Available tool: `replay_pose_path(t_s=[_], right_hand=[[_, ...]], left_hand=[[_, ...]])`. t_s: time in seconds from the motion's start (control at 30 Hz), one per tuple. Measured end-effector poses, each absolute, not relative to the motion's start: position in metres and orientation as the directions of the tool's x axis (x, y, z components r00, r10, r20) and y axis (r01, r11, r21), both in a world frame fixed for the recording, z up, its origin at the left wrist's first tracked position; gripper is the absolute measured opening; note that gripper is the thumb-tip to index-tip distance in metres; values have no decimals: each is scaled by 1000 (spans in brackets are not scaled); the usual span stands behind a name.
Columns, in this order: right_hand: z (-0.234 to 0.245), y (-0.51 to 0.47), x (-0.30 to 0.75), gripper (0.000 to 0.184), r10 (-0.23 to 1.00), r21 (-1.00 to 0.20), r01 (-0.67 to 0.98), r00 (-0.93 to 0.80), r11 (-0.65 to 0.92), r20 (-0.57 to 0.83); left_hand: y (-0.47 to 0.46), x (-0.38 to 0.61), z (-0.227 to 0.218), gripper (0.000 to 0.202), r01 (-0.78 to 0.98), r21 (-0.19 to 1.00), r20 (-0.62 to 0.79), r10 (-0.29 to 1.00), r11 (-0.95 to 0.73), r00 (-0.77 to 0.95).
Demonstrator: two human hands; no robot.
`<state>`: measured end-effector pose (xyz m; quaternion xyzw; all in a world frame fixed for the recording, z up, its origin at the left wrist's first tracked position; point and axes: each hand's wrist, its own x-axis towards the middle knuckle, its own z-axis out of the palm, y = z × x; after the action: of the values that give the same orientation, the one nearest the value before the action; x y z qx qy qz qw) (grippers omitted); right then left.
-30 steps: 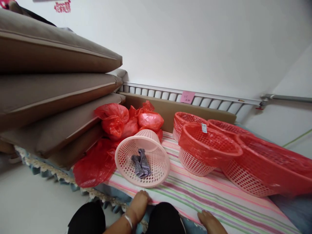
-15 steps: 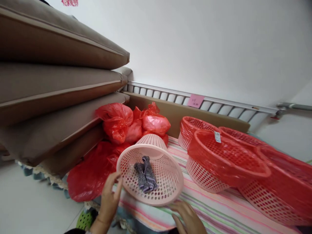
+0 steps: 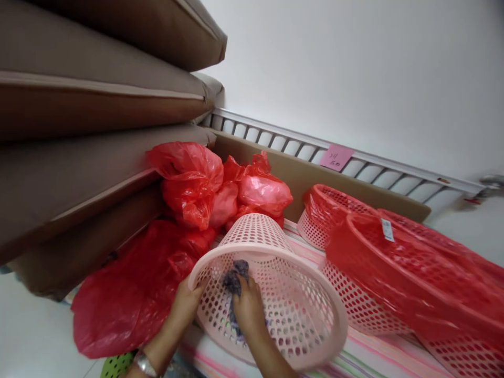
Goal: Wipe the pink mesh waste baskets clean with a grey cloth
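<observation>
A pale pink plastic basket (image 3: 255, 228) lies on its side in the lower middle of the frame, its wide mouth facing the viewer, on a striped sheet (image 3: 366, 346). Inside it is a grey-purple knitted cloth (image 3: 232, 282), left of the basket's middle. The right hand (image 3: 248, 307) reaches in from the bottom edge, its grip closed on this cloth, which bunches up above the fingers. The left hand (image 3: 188, 302), a silver bracelet (image 3: 145, 363) at its wrist, has its grip pinching the basket's left rim.

A loose red plastic bag (image 3: 122, 294) spreads at the lower left, beside the left arm; knotted red bags (image 3: 192, 184) sit behind the basket. Tan cushions (image 3: 79, 152) are stacked at the upper left. On the right stand pink baskets lined with red plastic (image 3: 366, 307), the foremost bearing a white label (image 3: 387, 230). Behind, a beige board (image 3: 283, 170) leans before a white radiator (image 3: 307, 152), on which hangs a pink note (image 3: 337, 157). A green perforated object (image 3: 116, 366) shows at the bottom left, partly hidden.
</observation>
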<state>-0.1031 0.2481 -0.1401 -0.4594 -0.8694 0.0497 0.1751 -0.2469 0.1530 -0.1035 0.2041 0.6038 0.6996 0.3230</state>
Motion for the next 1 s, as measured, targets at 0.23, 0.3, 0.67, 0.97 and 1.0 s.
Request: replay_pose_path(t_s=[0.23, 0.3, 0.67, 0.97, 1.0], right_hand=[[-150, 272, -125, 59, 761, -274, 720, -530, 637, 375], [-145, 305, -142, 55, 775, -256, 750, -495, 609, 394], [-147, 370, -157, 52, 804, -255, 778, -475, 574, 359], [-134, 362, -159, 57, 825, -302, 773, -477, 558, 304], [-133, 361, -157, 57, 825, -308, 770, -482, 559, 294]], left_hand=[[158, -251, -103, 34, -244, 968, -127, 733, -56, -668], [158, -251, -103, 30, -264, 963, -141, 726, -57, -673], [167, -247, -127, 35, -362, 929, -203, 717, -75, -667], [166, -249, -135, 40, -369, 923, -176, 739, -106, -650], [166, -247, -136, 42, -371, 923, -175, 742, -106, -648]])
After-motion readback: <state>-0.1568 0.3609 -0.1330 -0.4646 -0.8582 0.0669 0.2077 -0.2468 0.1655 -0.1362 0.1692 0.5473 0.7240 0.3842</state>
